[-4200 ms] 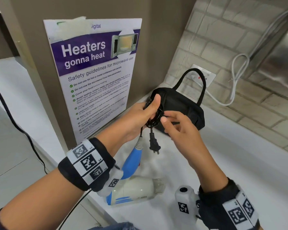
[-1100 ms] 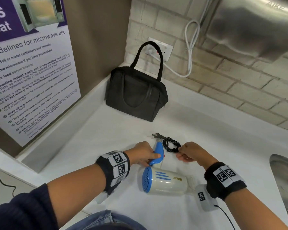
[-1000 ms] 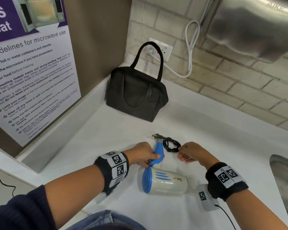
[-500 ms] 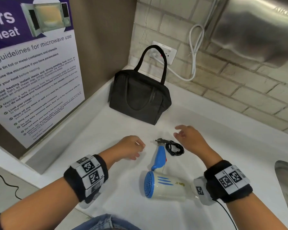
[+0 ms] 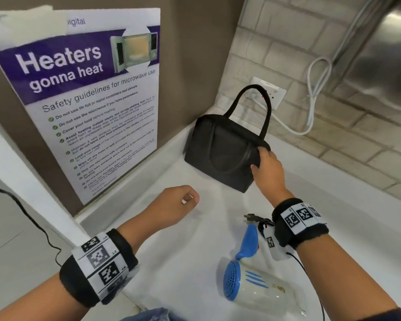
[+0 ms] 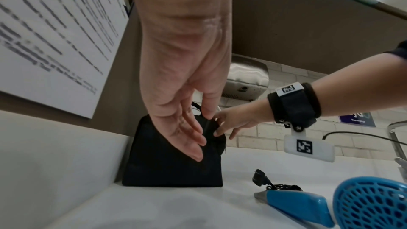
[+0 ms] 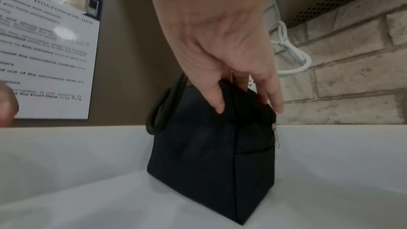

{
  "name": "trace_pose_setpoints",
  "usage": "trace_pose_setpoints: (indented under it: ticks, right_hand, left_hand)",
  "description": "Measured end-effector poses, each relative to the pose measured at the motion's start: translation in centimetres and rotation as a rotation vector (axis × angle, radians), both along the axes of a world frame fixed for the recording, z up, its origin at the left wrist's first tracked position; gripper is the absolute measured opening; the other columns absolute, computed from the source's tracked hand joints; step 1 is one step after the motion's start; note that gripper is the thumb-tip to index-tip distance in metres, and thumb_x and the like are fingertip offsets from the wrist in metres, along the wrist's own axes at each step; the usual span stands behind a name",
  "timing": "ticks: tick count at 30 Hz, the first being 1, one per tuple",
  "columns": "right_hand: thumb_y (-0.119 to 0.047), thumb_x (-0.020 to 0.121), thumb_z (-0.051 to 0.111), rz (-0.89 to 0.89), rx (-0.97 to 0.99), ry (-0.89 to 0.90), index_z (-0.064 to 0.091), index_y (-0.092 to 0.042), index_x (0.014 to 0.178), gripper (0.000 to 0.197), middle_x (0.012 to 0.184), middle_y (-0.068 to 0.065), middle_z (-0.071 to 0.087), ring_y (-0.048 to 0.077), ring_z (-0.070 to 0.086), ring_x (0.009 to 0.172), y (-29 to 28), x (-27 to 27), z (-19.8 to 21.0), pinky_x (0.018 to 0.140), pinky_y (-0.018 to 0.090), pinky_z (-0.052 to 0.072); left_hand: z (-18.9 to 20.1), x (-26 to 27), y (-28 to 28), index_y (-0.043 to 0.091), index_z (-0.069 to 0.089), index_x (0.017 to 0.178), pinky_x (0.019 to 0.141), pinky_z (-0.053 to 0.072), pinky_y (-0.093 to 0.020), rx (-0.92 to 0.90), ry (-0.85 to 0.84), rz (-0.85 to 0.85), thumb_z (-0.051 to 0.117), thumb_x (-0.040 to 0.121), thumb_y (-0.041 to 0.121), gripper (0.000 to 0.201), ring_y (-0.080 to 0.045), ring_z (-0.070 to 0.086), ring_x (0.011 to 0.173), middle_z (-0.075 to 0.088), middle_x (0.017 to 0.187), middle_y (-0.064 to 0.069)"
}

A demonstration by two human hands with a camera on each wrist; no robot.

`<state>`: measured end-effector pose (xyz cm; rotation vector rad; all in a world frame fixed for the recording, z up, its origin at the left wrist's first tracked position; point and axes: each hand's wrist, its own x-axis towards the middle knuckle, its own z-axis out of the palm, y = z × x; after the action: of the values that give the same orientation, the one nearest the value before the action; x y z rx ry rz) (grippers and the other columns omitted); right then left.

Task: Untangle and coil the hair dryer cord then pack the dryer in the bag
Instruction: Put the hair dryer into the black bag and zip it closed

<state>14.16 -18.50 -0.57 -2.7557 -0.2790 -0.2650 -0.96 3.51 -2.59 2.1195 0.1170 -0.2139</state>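
Note:
The black bag stands zipped in the back corner of the white counter. My right hand grips its top right end, thumb on the near side and fingers on the far side, just above the zipper pull. My left hand hovers loosely curled and holds nothing, a short way in front of the bag. The white and blue hair dryer lies on the counter near me, its blue handle pointing away. The coiled black cord and plug lie beside the handle, partly under my right wrist.
A microwave safety poster leans on the brown wall at the left. Behind the bag are a wall socket and a looped white cable on the brick wall. A steel hand dryer hangs at the upper right.
Both hands have left the dryer and the coiled cord on the counter. The right hand reached forward and took the bag's top end; the left moved forward, empty.

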Motion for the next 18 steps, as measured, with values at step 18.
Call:
trace_pose_setpoints:
  ticks: [18]
  right_hand:
    - [0.001,0.082,0.059,0.348,0.590,-0.060,0.050,-0.035,0.073,0.038,0.085,0.004,0.059,0.016,0.062,0.095,0.5,-5.2,-0.9,0.080,0.023,0.047]
  left_hand:
    - [5.2,-1.2,1.8,0.030,0.070,0.095,0.094,0.033,-0.025,0.216,-0.663,0.227,0.065,0.086,0.021,0.014,-0.010,0.043,0.105,0.055,0.102,0.012]
